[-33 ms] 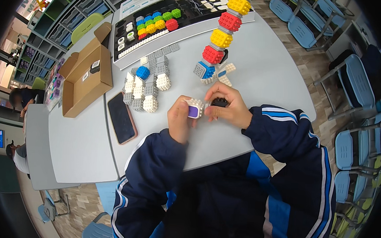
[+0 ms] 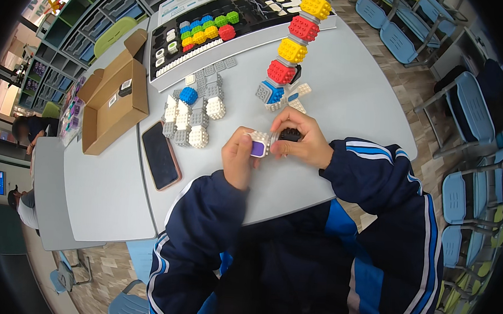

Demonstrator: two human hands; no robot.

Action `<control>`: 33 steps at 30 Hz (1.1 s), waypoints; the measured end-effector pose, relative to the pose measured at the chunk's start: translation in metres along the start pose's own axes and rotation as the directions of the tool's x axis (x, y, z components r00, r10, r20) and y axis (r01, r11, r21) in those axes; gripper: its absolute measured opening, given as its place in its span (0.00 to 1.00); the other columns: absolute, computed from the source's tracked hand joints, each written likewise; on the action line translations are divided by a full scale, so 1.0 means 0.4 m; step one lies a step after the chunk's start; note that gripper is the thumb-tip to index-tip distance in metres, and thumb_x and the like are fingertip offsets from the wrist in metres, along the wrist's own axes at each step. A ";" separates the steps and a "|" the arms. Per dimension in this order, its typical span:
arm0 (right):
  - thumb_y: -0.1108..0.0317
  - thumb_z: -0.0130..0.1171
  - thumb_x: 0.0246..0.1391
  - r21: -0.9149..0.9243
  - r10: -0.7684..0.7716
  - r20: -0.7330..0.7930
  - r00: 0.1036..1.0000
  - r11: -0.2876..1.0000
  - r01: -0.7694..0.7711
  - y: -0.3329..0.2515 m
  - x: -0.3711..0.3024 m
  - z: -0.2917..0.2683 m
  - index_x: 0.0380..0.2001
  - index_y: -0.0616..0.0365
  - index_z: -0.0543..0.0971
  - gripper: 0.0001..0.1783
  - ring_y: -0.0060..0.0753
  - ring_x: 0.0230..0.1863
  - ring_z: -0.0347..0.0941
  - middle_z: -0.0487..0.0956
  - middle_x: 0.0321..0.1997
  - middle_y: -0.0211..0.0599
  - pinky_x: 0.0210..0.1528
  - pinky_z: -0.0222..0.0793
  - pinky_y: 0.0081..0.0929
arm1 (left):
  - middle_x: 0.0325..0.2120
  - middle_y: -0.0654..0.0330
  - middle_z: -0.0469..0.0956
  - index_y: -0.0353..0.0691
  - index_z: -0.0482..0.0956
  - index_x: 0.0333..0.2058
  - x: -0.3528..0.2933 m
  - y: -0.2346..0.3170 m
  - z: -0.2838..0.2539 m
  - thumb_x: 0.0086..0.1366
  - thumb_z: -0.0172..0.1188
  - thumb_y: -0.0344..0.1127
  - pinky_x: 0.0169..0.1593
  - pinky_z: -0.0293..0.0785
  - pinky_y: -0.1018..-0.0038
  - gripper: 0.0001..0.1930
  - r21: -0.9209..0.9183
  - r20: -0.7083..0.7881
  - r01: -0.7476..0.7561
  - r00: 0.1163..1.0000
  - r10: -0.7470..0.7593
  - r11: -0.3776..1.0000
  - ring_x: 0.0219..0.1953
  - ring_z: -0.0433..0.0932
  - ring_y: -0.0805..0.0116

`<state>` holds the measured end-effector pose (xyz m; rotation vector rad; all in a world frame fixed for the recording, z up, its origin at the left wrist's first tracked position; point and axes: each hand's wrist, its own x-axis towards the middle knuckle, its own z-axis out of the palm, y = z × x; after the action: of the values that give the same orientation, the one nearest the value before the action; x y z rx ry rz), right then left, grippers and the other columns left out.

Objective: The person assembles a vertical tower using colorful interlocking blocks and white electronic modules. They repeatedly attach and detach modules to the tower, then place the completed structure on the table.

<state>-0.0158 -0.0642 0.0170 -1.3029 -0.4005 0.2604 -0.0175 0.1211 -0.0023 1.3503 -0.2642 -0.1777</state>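
Nothing has shifted since the frame before: our hands stay where they were, so the joining of the small blocks is still under way. Our left hand (image 2: 239, 156) pinches a white studded block with a purple face (image 2: 258, 146) just above the near edge of the grey table (image 2: 347, 99). Our right hand (image 2: 298, 142) presses a black piece (image 2: 290, 134) against it, fingers curled close together. Beyond them leans a chain of red and yellow blocks (image 2: 293, 38). To the left, an open brown cardboard box (image 2: 113, 111) carries small white labels, a dark phone (image 2: 160, 154) lies flat, and a long black tray (image 2: 213, 28) holds coloured blocks in rows.
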 end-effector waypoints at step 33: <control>0.69 0.72 0.42 0.008 0.065 0.237 0.969 0.998 -0.069 0.042 0.030 -0.030 0.50 0.57 0.68 0.32 0.13 0.30 0.72 0.77 0.32 0.28 0.35 0.66 0.12 | 0.18 0.58 0.71 0.39 0.61 0.34 -0.013 0.021 0.015 0.70 0.28 0.62 0.16 0.63 0.82 0.28 0.156 0.115 0.036 0.992 -0.054 0.987 0.13 0.67 0.76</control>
<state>0.0009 -0.0658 -0.0003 -1.2745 -0.5555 0.4785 -0.0244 0.1186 0.0066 1.5023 -0.3536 -0.2811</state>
